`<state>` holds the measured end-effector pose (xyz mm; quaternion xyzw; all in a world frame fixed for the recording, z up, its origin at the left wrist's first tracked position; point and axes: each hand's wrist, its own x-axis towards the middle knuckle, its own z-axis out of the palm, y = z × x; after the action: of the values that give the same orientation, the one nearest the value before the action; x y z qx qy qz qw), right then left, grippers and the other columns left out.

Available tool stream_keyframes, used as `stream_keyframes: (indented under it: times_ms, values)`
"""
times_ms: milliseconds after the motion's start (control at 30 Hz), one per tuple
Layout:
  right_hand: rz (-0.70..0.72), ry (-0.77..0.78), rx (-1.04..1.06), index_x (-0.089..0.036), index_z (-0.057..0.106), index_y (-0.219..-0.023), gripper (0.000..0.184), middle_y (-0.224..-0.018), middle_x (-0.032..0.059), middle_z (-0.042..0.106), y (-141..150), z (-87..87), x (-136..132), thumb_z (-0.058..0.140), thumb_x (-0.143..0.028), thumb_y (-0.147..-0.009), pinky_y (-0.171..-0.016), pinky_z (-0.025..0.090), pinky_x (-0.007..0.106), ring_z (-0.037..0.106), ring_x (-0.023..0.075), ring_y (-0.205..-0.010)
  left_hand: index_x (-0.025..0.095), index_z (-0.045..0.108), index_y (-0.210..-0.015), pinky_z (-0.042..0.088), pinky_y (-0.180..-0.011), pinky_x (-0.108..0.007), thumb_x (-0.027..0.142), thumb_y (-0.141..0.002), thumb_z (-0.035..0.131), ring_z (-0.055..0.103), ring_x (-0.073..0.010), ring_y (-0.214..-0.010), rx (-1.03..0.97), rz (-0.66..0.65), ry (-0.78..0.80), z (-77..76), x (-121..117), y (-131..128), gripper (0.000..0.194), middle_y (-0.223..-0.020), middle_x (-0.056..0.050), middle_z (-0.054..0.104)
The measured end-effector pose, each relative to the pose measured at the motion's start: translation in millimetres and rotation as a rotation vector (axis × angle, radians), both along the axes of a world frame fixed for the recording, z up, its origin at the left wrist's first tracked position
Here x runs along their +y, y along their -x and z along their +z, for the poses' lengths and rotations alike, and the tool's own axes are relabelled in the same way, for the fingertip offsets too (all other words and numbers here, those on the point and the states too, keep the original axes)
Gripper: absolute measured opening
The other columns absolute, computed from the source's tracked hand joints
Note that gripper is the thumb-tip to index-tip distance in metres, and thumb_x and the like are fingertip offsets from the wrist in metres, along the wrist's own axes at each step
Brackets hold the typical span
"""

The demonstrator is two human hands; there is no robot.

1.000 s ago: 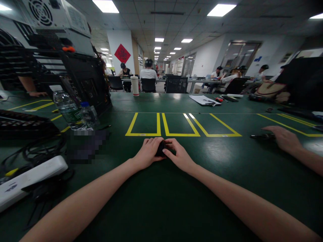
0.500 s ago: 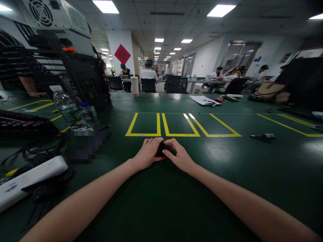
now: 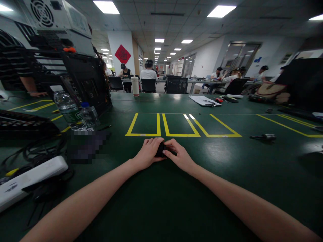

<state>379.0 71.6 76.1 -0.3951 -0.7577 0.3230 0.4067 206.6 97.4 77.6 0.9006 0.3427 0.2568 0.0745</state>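
Note:
A small black object rests between my hands on the green table; its kind is hidden by my fingers. My left hand is closed over it from the left, the fingers curled across its far side. My right hand holds its right side, thumb in front and fingertips behind. Just beyond my fingertips, yellow tape marks frames on the tabletop. Both forearms reach in from the lower corners.
A dark cylindrical tool lies to the right. Plastic bottles, a white power strip and cables crowd the left, near an opened computer case. Farther back are a clipboard and a white tumbler. Several people sit beyond.
Another person's hand, resting by the dark tool at the right one second ago, has left the view. A dark shape has appeared at the right edge. My hands have barely moved.

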Motion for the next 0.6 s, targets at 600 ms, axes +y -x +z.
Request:
stream_keyframes:
  times_ms: [600]
  values:
    - [-0.020, -0.039, -0.004, -0.023, 0.047, -0.100, 0.022, -0.099, 0.0023, 0.053, 0.4, -2.0, 2.5, 0.051, -0.020, -0.078, -0.089, 0.042, 0.038, 0.052, 0.0173, -0.097, 0.023, 0.031, -0.114, 0.032, -0.089, -0.041, 0.027, -0.070, 0.064, 0.047, -0.0244, -0.105, 0.003, 0.002, -0.003, 0.1, -0.3, 0.2, 0.056, -0.114, -0.006, 0.049]
